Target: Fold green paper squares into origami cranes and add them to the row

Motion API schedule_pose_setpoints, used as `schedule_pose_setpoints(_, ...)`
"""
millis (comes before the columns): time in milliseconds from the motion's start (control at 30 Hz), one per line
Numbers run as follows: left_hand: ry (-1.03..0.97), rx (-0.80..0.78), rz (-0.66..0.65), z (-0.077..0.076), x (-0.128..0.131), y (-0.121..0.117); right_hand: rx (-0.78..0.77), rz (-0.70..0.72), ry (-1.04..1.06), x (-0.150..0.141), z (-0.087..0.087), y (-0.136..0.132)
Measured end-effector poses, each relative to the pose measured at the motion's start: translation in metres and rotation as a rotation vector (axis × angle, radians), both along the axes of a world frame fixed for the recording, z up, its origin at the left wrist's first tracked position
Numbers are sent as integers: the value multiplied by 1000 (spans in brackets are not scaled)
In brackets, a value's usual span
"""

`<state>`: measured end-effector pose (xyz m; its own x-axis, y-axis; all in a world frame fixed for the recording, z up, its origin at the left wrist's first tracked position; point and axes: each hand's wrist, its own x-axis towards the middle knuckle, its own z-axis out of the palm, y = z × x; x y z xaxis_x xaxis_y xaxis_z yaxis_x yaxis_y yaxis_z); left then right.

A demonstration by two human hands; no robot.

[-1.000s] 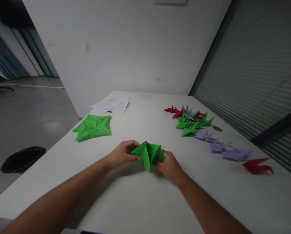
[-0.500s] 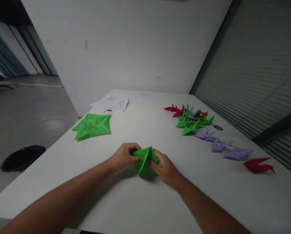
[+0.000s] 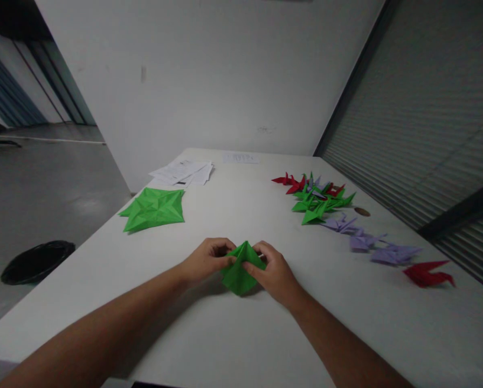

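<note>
A green sheet of origami paper (image 3: pixel 240 279), partly folded with a peak at its far side, is held just above the table's near middle. My left hand (image 3: pixel 207 261) pinches its left edge between thumb and fingers. On the right edge my right hand (image 3: pixel 274 272) is closed, its thumb pressed on the front of the paper and its fingers behind. The parts of the paper behind the fingers are hidden.
On the white table (image 3: pixel 241 345), creased green sheets (image 3: pixel 156 210) lie at left, with printed papers (image 3: pixel 183 171) beyond. Folded green cranes (image 3: pixel 320 203), purple cranes (image 3: pixel 393 253) and a red crane (image 3: pixel 428 274) line the right. A black-lined bin (image 3: pixel 37 262) stands on the floor.
The green paper's lower part has opened out flatter and wider toward me. My right thumb has shifted slightly left and up on the paper; my left hand has barely moved.
</note>
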<state>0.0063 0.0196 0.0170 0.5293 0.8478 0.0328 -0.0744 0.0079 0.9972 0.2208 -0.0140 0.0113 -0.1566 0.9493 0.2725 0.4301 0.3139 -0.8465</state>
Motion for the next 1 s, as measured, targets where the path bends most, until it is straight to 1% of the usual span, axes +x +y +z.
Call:
schedule_pose_setpoints(100, -70, -17, -21, 4, -2, -1, -62, -1, 114, 0, -2, 2)
schedule_pose_setpoints(167, -97, -43, -75, 5, -2, -1, -114, -3, 166, 0, -4, 2)
schedule_pose_setpoints(233, -98, -74, -126, 5, -1, -1, -170, -5, 198, -1, -6, 1)
schedule_pose_setpoints(300, -60, -91, -130, 1, 1, 0, -230, -5, 223, -2, -6, 1)
schedule_pose_setpoints(400, 38, -100, -94, -7, 2, 3, -295, -13, 271, -1, -7, 2)
schedule_pose_setpoints(500, 106, -98, -13, -15, 1, 8, -343, 14, 341, 2, -9, 6)
schedule_pose_setpoints(633, 212, -26, 109, -23, 0, 15, -360, 14, 346, 8, -15, 14)
schedule_pose_setpoints(700, 336, 95, 156, -26, -1, 16, -335, -7, 317, 11, -21, 18)
schedule_pose_setpoints(733, 409, 198, 180, -26, -1, 16, -320, -13, 296, 12, -23, 19)
schedule_pose_setpoints(800, 540, 484, 230, -25, -1, 13, -291, -29, 244, 12, -28, 22)
schedule_pose_setpoints(833, 588, 641, 237, -23, -1, 11, -277, -36, 214, 12, -30, 23)
schedule_pose_setpoints(867, 619, 790, 218, -21, -1, 8, -264, -43, 184, 12, -31, 23)
schedule_pose_setpoints(900, 634, 913, 161, -19, 0, 5, -250, -47, 152, 12, -32, 24)
schedule_pose_setpoints(933, 638, 1004, 75, -16, 1, 1, -236, -49, 118, 12, -33, 24)
schedule_pose_setpoints(1000, 634, 1104, -152, -13, 3, -6, -202, -61, 42, 12, -33, 24)
